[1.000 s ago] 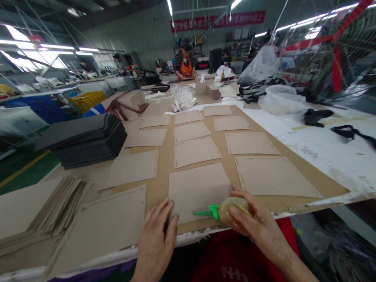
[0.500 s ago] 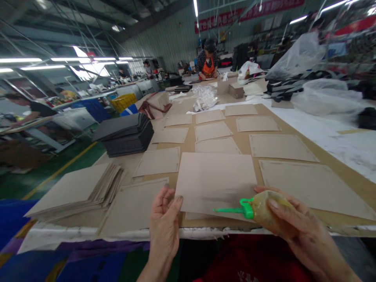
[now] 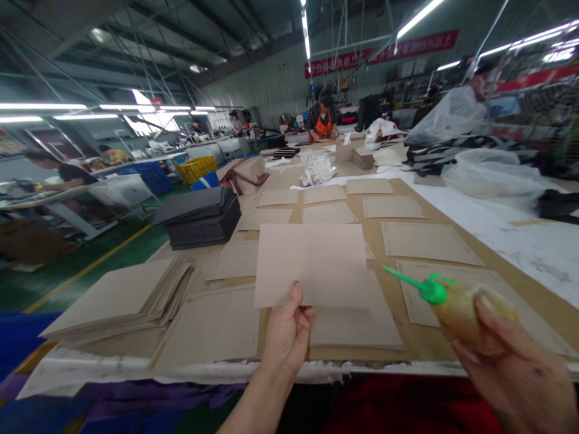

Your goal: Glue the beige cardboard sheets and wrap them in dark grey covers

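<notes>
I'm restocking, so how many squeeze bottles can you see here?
1: the green-nozzled bottle in the right hand, above the table at near right. Others may hide in the far clutter.

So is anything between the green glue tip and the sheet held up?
Nothing visible. The left hand holds the sheet up by its lower edge; the glue bottle in the right hand points its green tip at it across an open gap. Other sheets lie flat on the table below.
</notes>
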Tool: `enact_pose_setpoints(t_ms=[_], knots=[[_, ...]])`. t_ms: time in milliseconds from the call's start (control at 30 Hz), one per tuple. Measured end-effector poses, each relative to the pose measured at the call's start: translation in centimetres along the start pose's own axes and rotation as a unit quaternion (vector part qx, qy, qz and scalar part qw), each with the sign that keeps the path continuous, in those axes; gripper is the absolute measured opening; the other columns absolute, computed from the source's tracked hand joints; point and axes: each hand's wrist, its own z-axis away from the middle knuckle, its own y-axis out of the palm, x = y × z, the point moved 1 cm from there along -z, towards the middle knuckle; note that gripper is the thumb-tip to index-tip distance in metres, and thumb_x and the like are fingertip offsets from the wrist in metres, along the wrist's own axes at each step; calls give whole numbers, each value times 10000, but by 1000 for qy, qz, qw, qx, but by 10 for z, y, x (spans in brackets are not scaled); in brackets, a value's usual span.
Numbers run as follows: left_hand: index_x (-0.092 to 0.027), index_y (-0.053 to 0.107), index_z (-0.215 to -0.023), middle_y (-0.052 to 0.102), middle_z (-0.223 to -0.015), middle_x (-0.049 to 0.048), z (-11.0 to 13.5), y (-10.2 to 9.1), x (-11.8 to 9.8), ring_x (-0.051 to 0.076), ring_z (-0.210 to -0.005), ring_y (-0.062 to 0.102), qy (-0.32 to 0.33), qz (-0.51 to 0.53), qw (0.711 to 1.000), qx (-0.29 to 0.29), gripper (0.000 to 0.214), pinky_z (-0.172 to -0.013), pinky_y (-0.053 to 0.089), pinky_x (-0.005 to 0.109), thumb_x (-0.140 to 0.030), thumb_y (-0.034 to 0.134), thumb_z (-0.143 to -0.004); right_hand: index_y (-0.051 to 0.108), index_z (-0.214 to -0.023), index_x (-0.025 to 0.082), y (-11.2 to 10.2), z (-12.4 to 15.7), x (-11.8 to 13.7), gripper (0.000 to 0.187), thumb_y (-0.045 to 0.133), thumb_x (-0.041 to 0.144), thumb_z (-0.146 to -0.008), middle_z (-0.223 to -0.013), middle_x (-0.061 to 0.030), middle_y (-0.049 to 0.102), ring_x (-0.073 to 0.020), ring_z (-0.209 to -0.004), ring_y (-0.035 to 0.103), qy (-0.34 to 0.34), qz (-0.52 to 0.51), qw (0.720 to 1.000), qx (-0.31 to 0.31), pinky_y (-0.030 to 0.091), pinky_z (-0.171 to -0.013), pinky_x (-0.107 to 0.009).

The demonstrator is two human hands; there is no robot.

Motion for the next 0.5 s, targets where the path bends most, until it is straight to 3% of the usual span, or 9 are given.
enact_pose_setpoints(t_ms=[67,133,200,300,367,433,500], knots=[[-209,694,-930,726,-869,-47,-5,6,0,92,-645,660,8,6,1000,12,324,-457,496,174,-160,870,-663,715,-927,338,0,-4,11,163,756,415,-789,-962,35,686,-153,-774,670,24,-54,996,-62,598,-624,-229],[-199,697,-931,726,-867,-36,-6,13,5,96,-637,659,-1,11,1000,22,322,-469,511,188,-178,871,-661,698,-908,301,10,-3,23,256,830,391,-708,-904,23,660,-148,-734,647,37,-97,991,-86,581,-578,-211],[-184,705,-923,732,-853,-19,-4,18,15,105,-629,656,-18,4,999,34,324,-486,524,206,-202,877,-650,680,-911,279,26,1,32,311,856,394,-682,-860,10,649,-149,-703,632,11,-84,995,-43,562,-553,-209],[-167,725,-897,747,-871,15,0,24,33,123,-651,653,-19,-29,997,70,320,-504,516,220,-255,883,-633,668,-1008,286,48,6,36,319,811,417,-754,-909,-17,659,-174,-722,632,-84,48,994,50,550,-564,-243],[-147,730,-812,751,-867,45,0,25,44,132,-662,644,-3,-56,994,97,280,-515,496,221,-301,876,-630,662,-1049,287,60,6,35,279,772,372,-808,-971,-36,654,-195,-775,632,-204,178,957,100,542,-603,-270],[-135,723,-739,746,-827,60,-3,24,53,137,-655,631,12,-75,991,113,262,-522,474,221,-329,864,-633,645,-1050,268,72,4,34,225,728,275,-841,-973,-46,642,-200,-811,623,-332,270,890,154,523,-642,-281],[-135,727,-743,735,-779,51,-7,22,60,136,-637,615,18,-83,989,118,247,-530,460,224,-328,850,-649,612,-1066,244,83,1,34,224,667,184,-858,-932,-50,633,-193,-798,613,-418,299,832,207,504,-657,-283]])
